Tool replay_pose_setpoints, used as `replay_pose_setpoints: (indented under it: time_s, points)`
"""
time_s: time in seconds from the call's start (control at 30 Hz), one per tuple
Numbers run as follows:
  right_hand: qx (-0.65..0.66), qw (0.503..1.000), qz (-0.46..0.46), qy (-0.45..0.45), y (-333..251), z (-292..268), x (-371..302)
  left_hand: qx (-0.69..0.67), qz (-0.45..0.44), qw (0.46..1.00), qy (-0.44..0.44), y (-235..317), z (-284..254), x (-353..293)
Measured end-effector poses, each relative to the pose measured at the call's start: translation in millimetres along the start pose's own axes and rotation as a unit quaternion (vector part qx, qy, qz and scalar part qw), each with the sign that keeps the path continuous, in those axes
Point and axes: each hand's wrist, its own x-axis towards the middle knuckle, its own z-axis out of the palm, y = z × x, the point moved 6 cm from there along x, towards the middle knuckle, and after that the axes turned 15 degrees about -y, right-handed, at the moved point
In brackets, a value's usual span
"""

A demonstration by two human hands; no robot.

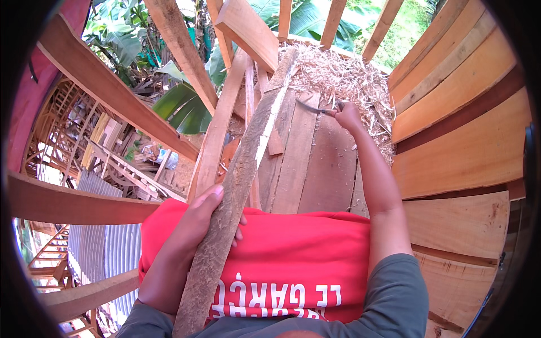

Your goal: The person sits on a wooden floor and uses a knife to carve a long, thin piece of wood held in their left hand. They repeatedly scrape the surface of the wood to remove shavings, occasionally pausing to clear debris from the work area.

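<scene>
A long rough wooden board (220,253) slants from my body up and away to the far middle, its right edge pale and freshly cut toward the far end. My left hand (198,221) grips it near my lap, thumb on the left side and fingertips showing past the right edge. Out to the right, my right hand (348,117) is closed on a tool with a dark, curved, sickle-like blade (308,107). That blade points left toward the board, apart from it, above the floor planks. The tool's handle is mostly hidden in my fist. A red cloth (298,236) covers my lap.
Wood shavings (355,79) lie heaped at the far right of the plank floor (327,169). A thick beam (248,34) sticks up at the far middle. Slatted board walls (462,146) stand to the right. On the left, rails (84,198) border a drop toward corrugated metal sheets (104,248).
</scene>
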Motion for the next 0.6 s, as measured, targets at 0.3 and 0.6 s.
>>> replay_pose_setpoints:
  time_s: [0.3, 0.6]
  points:
    - [-0.017, 0.999, -0.019, 0.047, -56, -12, 8, -0.001, 0.003, 1.0, -0.003, 0, -1, 0]
    - [-0.016, 0.991, 0.067, 0.114, -31, -29, 33, 0.008, -0.006, 1.0, 0.0, 1, 2, -1]
